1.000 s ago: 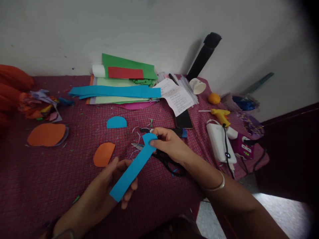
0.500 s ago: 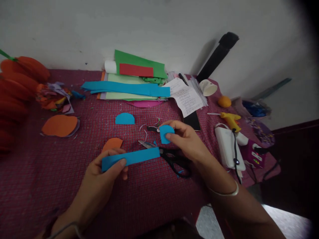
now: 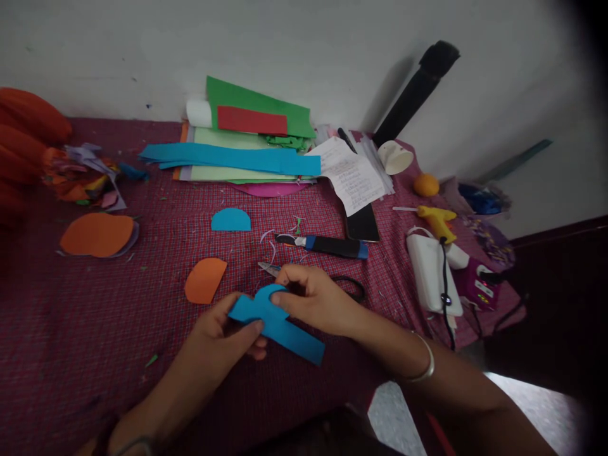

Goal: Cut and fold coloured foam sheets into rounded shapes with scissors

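Observation:
My left hand [image 3: 223,335] pinches one end of a long blue paper strip [image 3: 289,335] that slants down to the right above the red checked cloth [image 3: 95,329]. My right hand [image 3: 313,301] pinches a small rounded blue paper piece [image 3: 266,294] and holds it against the strip's upper end. Black-handled scissors [image 3: 349,288] lie on the cloth just behind my right hand, mostly hidden by it. A blue semicircle [image 3: 230,220] and an orange cut-out [image 3: 205,280] lie flat a little farther back.
A black and blue utility knife [image 3: 327,246] and a phone [image 3: 363,223] lie behind the hands. Coloured paper sheets [image 3: 247,152] are stacked by the wall. At right are a yellow glue gun [image 3: 437,220], a white box [image 3: 432,272] and a paper cup [image 3: 396,157]. Orange shapes [image 3: 97,234] lie left.
The strip swung from level to slanting down right. My right hand came back toward me and brought the small blue piece onto the strip's end. The knife behind is now uncovered.

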Motion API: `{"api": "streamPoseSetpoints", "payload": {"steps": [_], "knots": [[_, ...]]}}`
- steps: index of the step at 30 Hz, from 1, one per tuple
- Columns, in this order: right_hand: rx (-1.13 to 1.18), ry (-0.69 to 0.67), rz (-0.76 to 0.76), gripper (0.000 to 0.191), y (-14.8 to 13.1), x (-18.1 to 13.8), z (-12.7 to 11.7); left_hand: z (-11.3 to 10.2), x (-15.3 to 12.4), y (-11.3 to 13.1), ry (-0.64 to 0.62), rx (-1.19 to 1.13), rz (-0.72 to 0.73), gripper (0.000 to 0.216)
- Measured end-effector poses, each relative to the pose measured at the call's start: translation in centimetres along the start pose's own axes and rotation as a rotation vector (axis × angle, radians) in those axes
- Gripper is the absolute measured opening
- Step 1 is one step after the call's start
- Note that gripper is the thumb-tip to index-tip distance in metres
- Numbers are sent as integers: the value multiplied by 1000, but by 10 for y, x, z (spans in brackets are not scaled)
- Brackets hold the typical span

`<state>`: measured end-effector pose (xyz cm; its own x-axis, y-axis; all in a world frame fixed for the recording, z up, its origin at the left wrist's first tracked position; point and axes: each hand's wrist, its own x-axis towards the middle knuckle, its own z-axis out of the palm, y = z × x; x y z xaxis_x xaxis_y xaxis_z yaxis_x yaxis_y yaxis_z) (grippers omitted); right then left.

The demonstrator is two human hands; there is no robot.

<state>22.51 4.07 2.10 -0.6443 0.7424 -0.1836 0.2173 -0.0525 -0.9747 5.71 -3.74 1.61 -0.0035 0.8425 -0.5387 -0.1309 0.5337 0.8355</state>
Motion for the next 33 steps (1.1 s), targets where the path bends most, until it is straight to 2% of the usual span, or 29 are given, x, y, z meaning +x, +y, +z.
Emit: {"api": "streamPoseSetpoints", "payload": {"steps": [11,16,20,24,28,33], "knots": [[-10,46,-92,13,0,-1,2,-1,-1,-2,-22,25,-16,15],[61,-55,-20,14,0,-2,-3,-3,-1,-2,32,-85,-1,16],[34,-151,-41,14,2,-1,-4,-6,-1,0,81,-216,14,17],[95,-137,4,17,3,0,-4,-9,-3,-2,-16,-378,56,18],[254,-153,115,22,5,1,-4,-10,-5,-5,-153,-464,167,42],[309,-162,159,25,5,1,-3,-13,-5,-6,-187,-483,182,34]]}}
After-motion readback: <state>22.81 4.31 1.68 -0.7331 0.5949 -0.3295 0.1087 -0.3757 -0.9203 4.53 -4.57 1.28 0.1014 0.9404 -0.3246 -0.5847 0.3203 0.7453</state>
